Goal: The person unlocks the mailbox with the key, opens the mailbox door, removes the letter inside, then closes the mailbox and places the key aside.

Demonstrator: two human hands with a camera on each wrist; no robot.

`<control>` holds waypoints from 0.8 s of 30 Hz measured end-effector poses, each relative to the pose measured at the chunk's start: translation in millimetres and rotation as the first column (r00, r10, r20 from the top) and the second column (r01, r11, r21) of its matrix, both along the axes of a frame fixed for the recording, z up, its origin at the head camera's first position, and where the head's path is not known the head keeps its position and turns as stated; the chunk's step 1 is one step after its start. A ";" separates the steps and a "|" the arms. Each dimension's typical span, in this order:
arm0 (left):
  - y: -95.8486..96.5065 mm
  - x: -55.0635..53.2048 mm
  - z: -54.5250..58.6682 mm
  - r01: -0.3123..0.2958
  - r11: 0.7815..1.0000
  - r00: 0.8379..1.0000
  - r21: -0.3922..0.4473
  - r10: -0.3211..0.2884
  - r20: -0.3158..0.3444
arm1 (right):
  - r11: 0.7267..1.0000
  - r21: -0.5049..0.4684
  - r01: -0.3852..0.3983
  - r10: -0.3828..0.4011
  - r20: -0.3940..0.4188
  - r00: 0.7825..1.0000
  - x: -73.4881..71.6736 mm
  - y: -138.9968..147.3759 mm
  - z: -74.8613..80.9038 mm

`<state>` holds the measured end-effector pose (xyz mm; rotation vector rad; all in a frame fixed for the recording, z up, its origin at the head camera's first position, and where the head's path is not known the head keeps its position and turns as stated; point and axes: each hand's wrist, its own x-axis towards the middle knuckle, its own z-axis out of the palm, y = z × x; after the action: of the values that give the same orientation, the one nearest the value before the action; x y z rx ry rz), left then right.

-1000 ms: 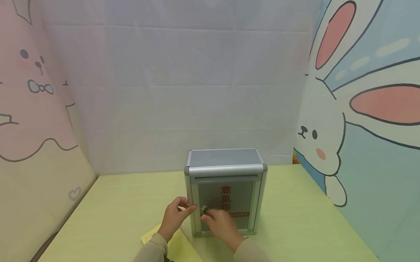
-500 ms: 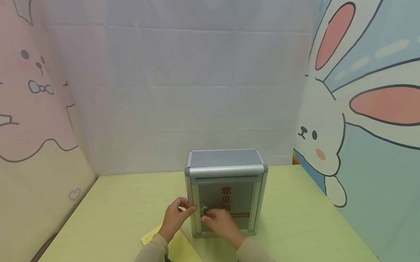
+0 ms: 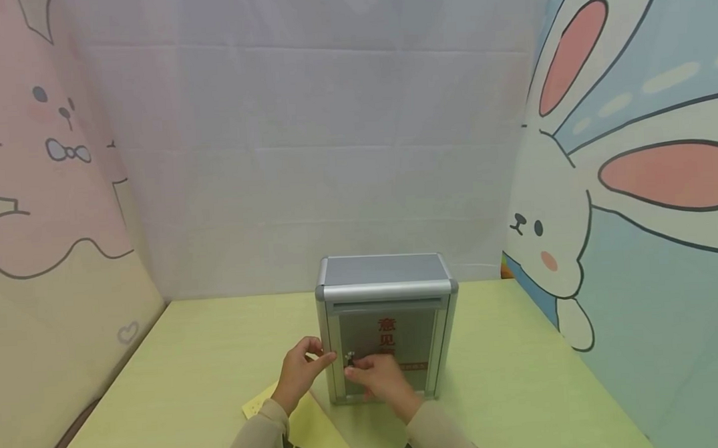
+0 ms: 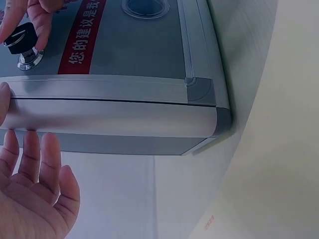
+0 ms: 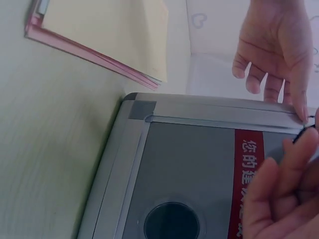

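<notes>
A grey suggestion box point(image 3: 385, 269) with silver edges and red lettering stands upright on the table. My right hand point(image 3: 380, 377) pinches the black-headed key point(image 4: 22, 39) at the lock point(image 4: 30, 59), on the left part of the box's front door. My left hand point(image 3: 299, 372) rests at the box's left edge. Its thumb touches the front frame, and its fingers lie fairly straight along the side, as the left wrist view shows. The door looks closed. In the right wrist view, my right fingers point(image 5: 284, 194) largely hide the key.
Yellow paper or a pad point(image 3: 310, 426) lies on the table under my left forearm, with pink-edged layers point(image 5: 94, 57) in the right wrist view. The pale yellow table point(image 3: 522, 377) meets a white cloth backdrop point(image 3: 332, 151). Rabbit-printed panels point(image 3: 656, 271) stand at both sides.
My right hand has turned slightly at the key, and its knuckles sit a little differently. The left hand and the box hold their places.
</notes>
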<state>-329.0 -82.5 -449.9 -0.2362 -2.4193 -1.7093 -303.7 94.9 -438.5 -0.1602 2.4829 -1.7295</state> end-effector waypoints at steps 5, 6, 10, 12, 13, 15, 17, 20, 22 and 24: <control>0.2 -0.2 -0.5 -0.006 1.000 1.000 0.011 0.006 -0.004 | 0.997 -0.009 0.073 -0.073 -0.040 0.997 2.8 -4.3 1.4; 0.3 0.0 -0.5 -0.006 1.000 1.000 0.011 0.006 -0.003 | 0.997 -0.007 0.082 -0.082 -0.044 0.996 3.2 -4.8 1.7; 0.7 0.8 -0.3 0.000 1.000 1.000 0.008 0.000 -0.014 | 0.994 0.033 0.107 -0.103 -0.085 0.991 4.3 -6.0 3.3; 0.8 0.2 -1.2 -0.001 1.000 1.000 0.009 0.001 -0.010 | 0.991 0.055 0.121 -0.113 -0.121 0.986 4.9 -6.5 3.2; 0.7 -0.2 -1.6 0.000 1.000 1.000 0.012 0.000 -0.009 | 0.989 0.069 0.131 -0.120 -0.143 0.982 5.3 -6.8 3.1; 0.8 -1.6 -2.4 -0.003 1.000 1.000 0.019 0.003 -0.001 | 0.984 0.093 0.154 -0.135 -0.183 0.974 6.1 -7.8 2.1; 0.8 -2.8 -3.1 -0.005 1.000 1.000 0.024 0.005 0.003 | 0.977 0.115 0.178 -0.150 -0.223 0.963 7.2 -9.1 0.7; 0.7 -3.6 -3.6 -0.004 1.000 1.000 0.027 0.004 -0.001 | 0.964 0.165 0.207 -0.158 -0.267 0.951 8.9 -10.8 -0.2; 0.8 -3.7 -3.9 -0.005 1.000 1.000 0.028 0.005 -0.003 | 0.954 0.205 0.219 -0.152 -0.298 0.942 9.9 -11.5 -0.6; 0.6 -3.2 -4.2 -0.003 1.000 1.000 0.024 0.003 -0.010 | 0.939 0.254 0.232 -0.141 -0.332 0.933 10.5 -11.9 -1.0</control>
<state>-332.2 -81.8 -454.1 -0.2369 -2.3897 -1.7303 -293.2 82.9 -439.5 -0.1843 3.0415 -1.4717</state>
